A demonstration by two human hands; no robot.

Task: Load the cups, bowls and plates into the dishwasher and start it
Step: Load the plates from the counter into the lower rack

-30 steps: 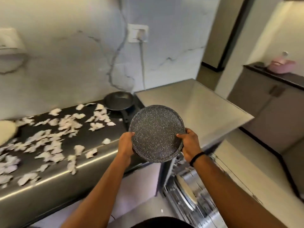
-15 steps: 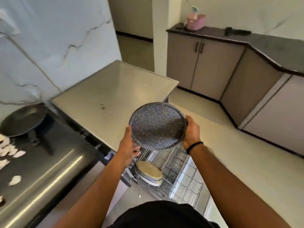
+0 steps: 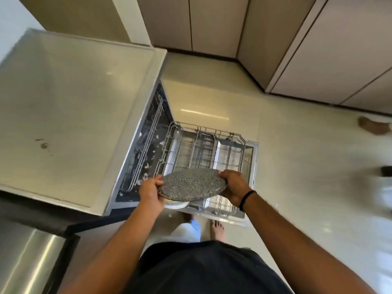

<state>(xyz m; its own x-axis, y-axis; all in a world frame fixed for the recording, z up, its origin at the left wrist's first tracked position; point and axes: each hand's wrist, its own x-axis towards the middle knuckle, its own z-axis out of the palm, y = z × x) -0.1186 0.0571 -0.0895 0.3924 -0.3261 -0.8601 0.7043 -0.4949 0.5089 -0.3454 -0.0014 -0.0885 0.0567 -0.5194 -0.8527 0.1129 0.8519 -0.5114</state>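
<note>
From the head view, we held the speckled plate (image 3: 192, 184) by its rim, our left hand (image 3: 151, 193) and right hand (image 3: 234, 185) each curled round an opposite edge, above the near edge of the pulled-out dishwasher rack (image 3: 209, 149), beside the tabletop's (image 3: 70, 107) right edge.

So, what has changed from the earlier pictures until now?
The speckled plate came away from the counter and down, and is now held low and nearly flat over the pulled-out lower rack of the open dishwasher. The left hand and right hand still grip its opposite edges. The pale plates remain in the rack.
</note>
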